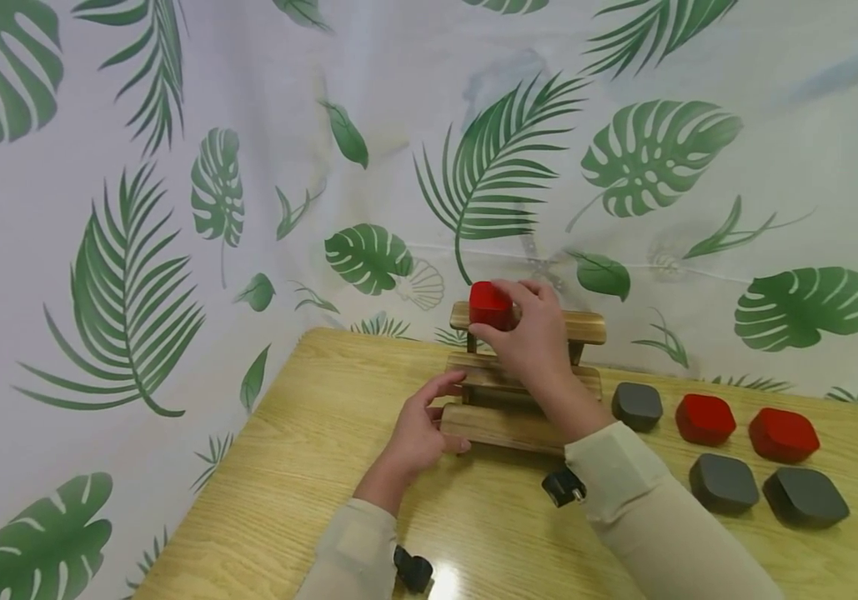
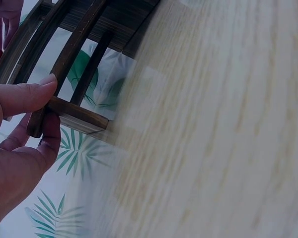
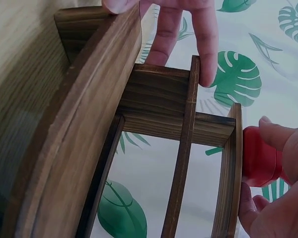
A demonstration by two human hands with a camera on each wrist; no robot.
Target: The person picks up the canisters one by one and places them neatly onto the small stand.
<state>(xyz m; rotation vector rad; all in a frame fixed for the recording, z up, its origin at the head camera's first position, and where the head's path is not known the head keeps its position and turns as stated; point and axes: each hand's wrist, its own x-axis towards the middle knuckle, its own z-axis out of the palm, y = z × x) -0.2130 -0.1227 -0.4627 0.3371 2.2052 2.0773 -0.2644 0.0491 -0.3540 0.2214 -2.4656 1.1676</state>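
Observation:
A three-tiered wooden stand with dark legs is at the back of the table. My left hand holds its left end; in the left wrist view, the thumb and fingers pinch the end of a slat. On the left part of the top tier is a small red box with rounded corners. My right hand grips that box between thumb and fingers. The right wrist view shows the red box against the top slat, with part of it covered by the fingers.
Right of the stand, two more red boxes and several dark grey boxes lie on the wooden table. A white sheet with green leaf prints hangs behind and to the left.

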